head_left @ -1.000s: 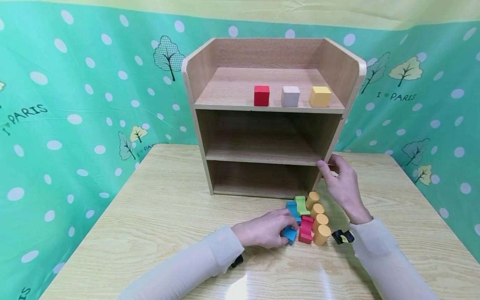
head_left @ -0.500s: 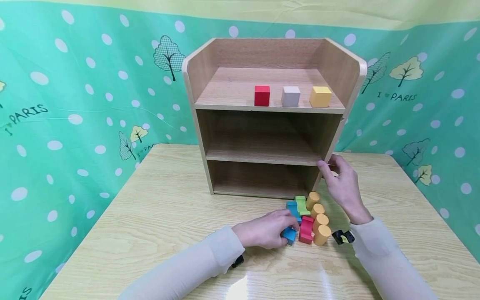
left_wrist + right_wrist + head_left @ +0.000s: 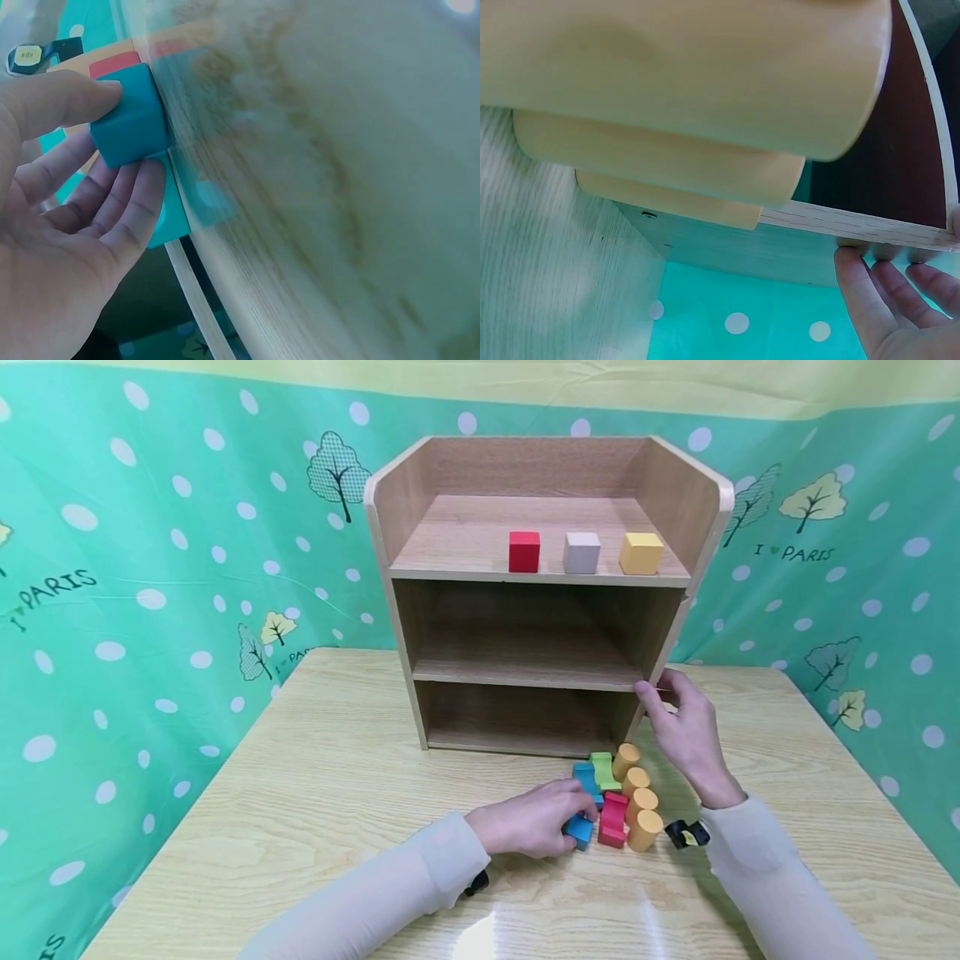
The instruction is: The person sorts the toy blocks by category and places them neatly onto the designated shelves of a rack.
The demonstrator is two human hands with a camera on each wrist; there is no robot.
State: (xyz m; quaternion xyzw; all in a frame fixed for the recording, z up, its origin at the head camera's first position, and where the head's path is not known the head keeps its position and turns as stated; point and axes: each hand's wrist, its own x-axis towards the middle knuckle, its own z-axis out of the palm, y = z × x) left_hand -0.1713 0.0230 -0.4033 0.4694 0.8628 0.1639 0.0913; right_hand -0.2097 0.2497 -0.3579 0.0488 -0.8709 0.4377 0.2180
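On the table, my left hand (image 3: pixel 536 818) pinches a blue block (image 3: pixel 578 832) between thumb and fingers. The left wrist view shows the thumb on one face of that blue block (image 3: pixel 131 120) and the fingertips against the opposite side. A second blue block (image 3: pixel 585 777), with a curved hollow, lies just beyond. Beside these are a red hollowed block (image 3: pixel 612 820) and a green one (image 3: pixel 602 771). My right hand (image 3: pixel 686 731) grips the right side panel of the wooden shelf (image 3: pixel 525 685), thumb at the front edge, fingertips (image 3: pixel 849 259) on the outer face.
Several orange-yellow cylinders (image 3: pixel 643 832) stand in a row right of the hollowed blocks, between the two hands. On the shelf's top board sit a red cube (image 3: pixel 523 552), a white cube (image 3: pixel 581 553) and a yellow cube (image 3: pixel 641 554). A patterned curtain (image 3: pixel 187 527) hangs behind the table.
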